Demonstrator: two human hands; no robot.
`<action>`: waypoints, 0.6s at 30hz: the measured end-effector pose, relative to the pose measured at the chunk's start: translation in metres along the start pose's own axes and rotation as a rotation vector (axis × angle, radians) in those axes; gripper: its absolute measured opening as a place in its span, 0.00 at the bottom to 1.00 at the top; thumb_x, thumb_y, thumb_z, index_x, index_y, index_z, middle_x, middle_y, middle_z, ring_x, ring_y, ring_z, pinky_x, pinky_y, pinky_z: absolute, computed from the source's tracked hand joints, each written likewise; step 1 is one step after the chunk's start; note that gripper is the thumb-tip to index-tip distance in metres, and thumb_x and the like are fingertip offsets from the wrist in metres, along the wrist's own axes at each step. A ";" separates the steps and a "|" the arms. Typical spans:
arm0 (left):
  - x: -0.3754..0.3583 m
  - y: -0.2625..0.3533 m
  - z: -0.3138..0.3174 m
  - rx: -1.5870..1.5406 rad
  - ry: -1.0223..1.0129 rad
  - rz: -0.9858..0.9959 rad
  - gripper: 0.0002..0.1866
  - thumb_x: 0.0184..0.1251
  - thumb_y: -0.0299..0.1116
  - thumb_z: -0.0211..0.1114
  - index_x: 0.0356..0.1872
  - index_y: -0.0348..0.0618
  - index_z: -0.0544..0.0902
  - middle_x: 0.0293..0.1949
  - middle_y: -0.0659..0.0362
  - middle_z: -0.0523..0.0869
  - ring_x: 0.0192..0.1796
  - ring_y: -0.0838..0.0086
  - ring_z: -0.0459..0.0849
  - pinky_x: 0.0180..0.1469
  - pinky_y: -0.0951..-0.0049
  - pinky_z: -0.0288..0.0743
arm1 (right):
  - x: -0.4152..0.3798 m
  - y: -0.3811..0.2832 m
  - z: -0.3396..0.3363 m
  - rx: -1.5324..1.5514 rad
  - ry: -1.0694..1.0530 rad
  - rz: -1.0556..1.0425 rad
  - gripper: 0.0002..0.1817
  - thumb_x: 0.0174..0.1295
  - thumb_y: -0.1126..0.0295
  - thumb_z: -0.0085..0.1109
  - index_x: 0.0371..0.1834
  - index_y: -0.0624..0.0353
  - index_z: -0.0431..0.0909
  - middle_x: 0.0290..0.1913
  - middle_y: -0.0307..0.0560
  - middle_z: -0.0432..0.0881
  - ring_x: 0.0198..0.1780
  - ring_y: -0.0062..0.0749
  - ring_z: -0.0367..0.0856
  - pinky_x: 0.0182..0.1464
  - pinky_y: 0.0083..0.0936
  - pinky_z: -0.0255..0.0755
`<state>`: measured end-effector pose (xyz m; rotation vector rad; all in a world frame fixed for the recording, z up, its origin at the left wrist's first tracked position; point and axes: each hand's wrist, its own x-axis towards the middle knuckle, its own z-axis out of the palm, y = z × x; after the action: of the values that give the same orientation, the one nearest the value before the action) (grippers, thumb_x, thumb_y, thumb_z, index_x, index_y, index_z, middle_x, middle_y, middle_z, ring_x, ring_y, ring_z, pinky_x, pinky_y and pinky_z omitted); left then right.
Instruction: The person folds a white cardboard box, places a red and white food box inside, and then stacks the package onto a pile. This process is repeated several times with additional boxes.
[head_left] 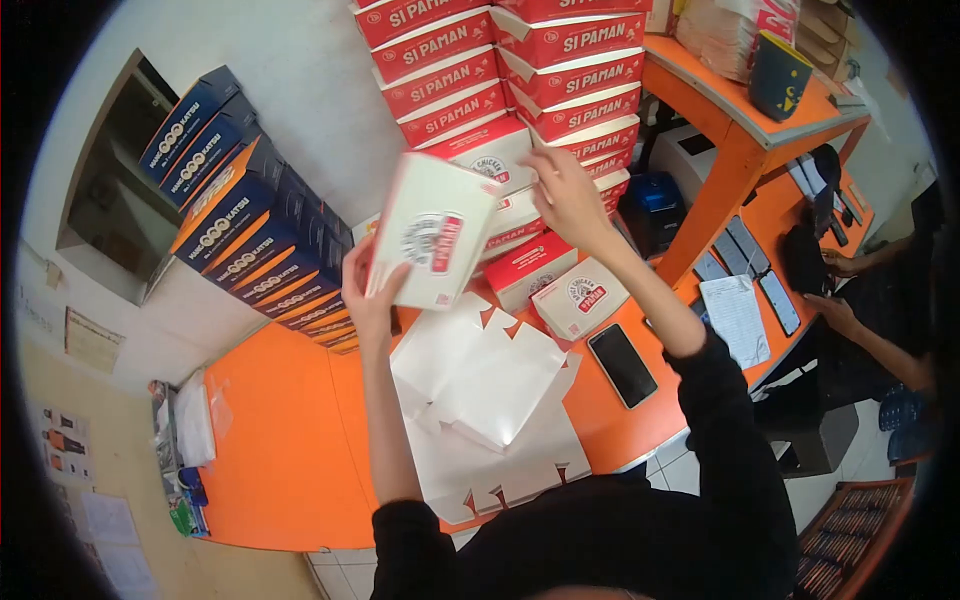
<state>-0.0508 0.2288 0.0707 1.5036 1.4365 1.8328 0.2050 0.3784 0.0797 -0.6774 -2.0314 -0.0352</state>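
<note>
My left hand (372,288) grips a folded white food box (440,235) by its lower left edge, thumb on the printed face. The box is tilted up and shows a round chicken logo with a red label. My right hand (568,198) is raised to the right of it, fingers loosely bent and apart, with nothing visible in them. Behind that hand are the stacked red and white boxes (575,80). Unfolded white box sheets (480,375) lie on the orange table (280,430) below my hands. Two more folded boxes, one with a white top (580,298), lie to the right.
A tall stack of dark blue and orange boxes (240,230) stands at the left wall. A black phone (622,365) lies right of the sheets. An orange shelf (740,120) carries a dark cup (780,75). Another person's hand (835,315) is at the far right, near phones and a paper (735,320).
</note>
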 end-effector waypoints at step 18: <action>-0.203 -0.082 -0.038 -1.131 0.365 -0.522 0.35 0.60 0.53 0.64 0.62 0.43 0.66 0.55 0.55 0.77 0.56 0.64 0.78 0.56 0.58 0.76 | 0.107 0.044 0.070 -0.244 -0.753 -0.208 0.47 0.33 0.52 0.75 0.61 0.48 0.62 0.62 0.51 0.67 0.67 0.51 0.59 0.66 0.61 0.47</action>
<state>-0.0355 0.0859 -0.0995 0.2271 0.5425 2.0136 0.1297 0.4841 0.1174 -0.6878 -2.8531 -0.1736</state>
